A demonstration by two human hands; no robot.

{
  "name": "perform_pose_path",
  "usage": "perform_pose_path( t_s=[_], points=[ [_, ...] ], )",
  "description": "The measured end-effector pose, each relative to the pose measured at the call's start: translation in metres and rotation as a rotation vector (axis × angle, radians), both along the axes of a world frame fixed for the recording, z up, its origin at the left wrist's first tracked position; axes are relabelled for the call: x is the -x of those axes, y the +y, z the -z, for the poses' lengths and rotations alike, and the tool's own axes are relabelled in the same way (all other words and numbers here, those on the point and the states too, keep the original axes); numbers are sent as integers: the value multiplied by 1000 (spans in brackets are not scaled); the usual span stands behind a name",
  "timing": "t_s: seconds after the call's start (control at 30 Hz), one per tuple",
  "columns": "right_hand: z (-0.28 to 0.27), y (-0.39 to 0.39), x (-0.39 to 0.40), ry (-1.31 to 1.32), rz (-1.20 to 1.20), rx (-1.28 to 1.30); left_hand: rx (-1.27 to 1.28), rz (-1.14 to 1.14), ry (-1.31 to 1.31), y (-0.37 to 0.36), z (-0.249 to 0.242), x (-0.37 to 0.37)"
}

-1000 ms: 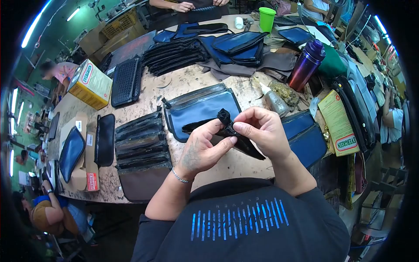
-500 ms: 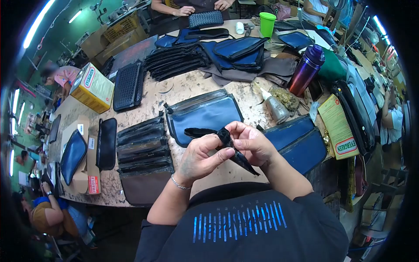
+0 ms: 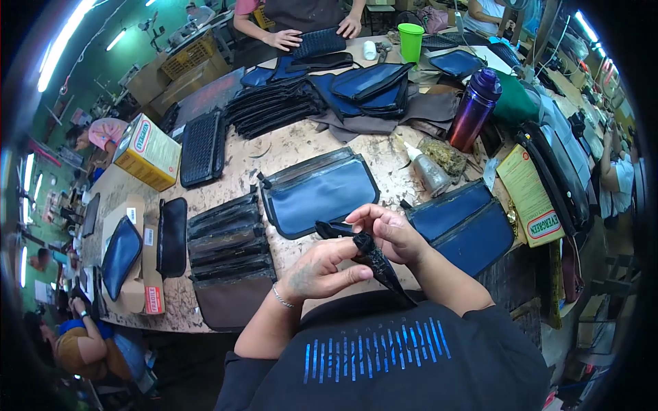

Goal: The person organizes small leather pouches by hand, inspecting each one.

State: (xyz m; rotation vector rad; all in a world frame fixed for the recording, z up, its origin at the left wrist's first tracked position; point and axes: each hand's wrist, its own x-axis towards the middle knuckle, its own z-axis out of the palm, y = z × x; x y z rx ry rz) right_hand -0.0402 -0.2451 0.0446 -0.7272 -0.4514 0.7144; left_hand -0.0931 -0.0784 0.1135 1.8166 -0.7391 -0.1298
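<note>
My left hand [image 3: 319,272] is closed, its thumb and fingers gripping a folded black leather-like piece [image 3: 385,268]. One end of the piece sticks out past my left fingers, and a pointed end hangs down toward my shirt. My right hand [image 3: 394,236] is at the upper edge of the same piece, fingers curled against it; the exact contact is partly hidden. Just beyond my hands lies a flat blue panel with black edging [image 3: 322,195]. To the right is a second blue panel [image 3: 460,229], and to the left a stack of dark zippered panels [image 3: 229,243].
A glue bottle [image 3: 430,175], a purple flask [image 3: 475,109] and a green cup [image 3: 410,42] stand on the right half of the table. Yellow boxes [image 3: 147,154] [image 3: 531,195] flank the work. Black pieces [image 3: 274,106] are piled behind. Across the table, a person's hands [image 3: 284,40] rest on a woven pouch [image 3: 319,42].
Both my hands have moved slightly toward me and right with the black piece, which has turned more downward. The person opposite has shifted their hands on the woven pouch.
</note>
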Motion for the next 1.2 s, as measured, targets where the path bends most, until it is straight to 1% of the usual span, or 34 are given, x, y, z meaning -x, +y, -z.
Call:
perform_pose_path(
  t_s=[0.1, 0.17, 0.2, 0.27, 0.3, 0.33, 0.37, 0.4, 0.47, 0.53, 0.73, 0.8, 0.87, 0.9, 1.0, 1.1, 1.17, 1.2],
  points=[
    [-2, 0, 1, 75, 17, 18, -11, 112, -29, 5, 4, -3],
    [3, 0, -4, 167, 102, 139, 40, 113, -35, 3, 5, -3],
    [4, 0, -5, 166, 100, 139, 90, 115, -40, 2, 5, -3],
    [4, -1, -6, 223, 159, 252, 113, 79, -7, 1, 6, 0],
    [5, -1, -6, 224, 158, 253, 136, 46, 28, 0, 6, 2],
    [5, -1, -6, 168, 179, 275, 136, 45, 29, -1, 6, 3],
    [5, -1, -6, 111, 201, 297, 121, -4, 51, -2, 6, 4],
    [5, -1, -6, 112, 201, 297, 106, -53, 74, -3, 5, 5],
    [1, -2, -5, 20, 211, 375, 107, -55, 59, -6, 6, 5],
    [-2, -1, -4, -6, 222, 372, 108, -59, 44, -7, 7, 5],
    [-1, -3, -3, -49, 248, 376, 159, -12, 105, -5, 9, 5],
    [0, -5, -4, -56, 261, 374, 147, -56, 56, -3, 4, 5],
    [2, -8, -4, -59, 378, 311, 218, -105, 109, -2, 2, 5],
    [1, -10, -4, -79, 435, 333, 235, -93, 151, 4, 4, 1],
    [-3, -18, -7, -59, 488, 286, 379, -166, 160, 4, -1, -8],
    [-14, -27, -10, -107, 561, 265, 366, -202, 169, 5, -10, -17],
    [-34, -34, -10, -155, 602, 260, 383, -217, 182, 3, -20, -18],
    [-42, -39, -10, -220, 598, 242, 293, -215, 141, 4, -21, -19]
  ],
)
